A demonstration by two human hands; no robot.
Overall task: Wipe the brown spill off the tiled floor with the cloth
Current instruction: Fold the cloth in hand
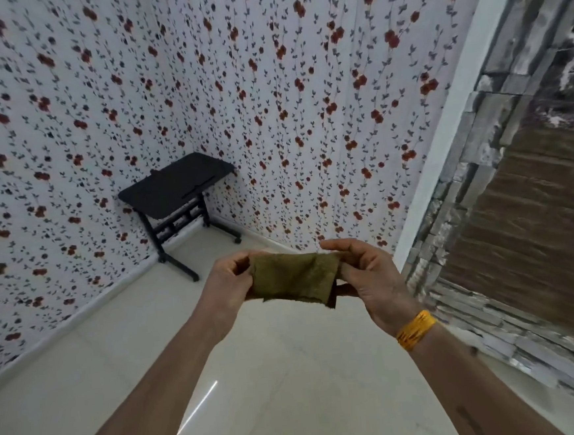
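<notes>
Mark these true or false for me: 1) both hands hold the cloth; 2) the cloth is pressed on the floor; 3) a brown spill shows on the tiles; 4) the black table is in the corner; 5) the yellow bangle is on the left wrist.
1) True: the left hand and right hand each grip an end of the cloth.
2) False: it is held up in the air, above the floor.
3) False: no spill is visible on the tiles in view.
4) True: the black table stands in the corner.
5) False: the yellow bangle is on the right wrist.

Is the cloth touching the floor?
No, both hands, left hand and right hand, hold the cloth up above the floor.
</notes>
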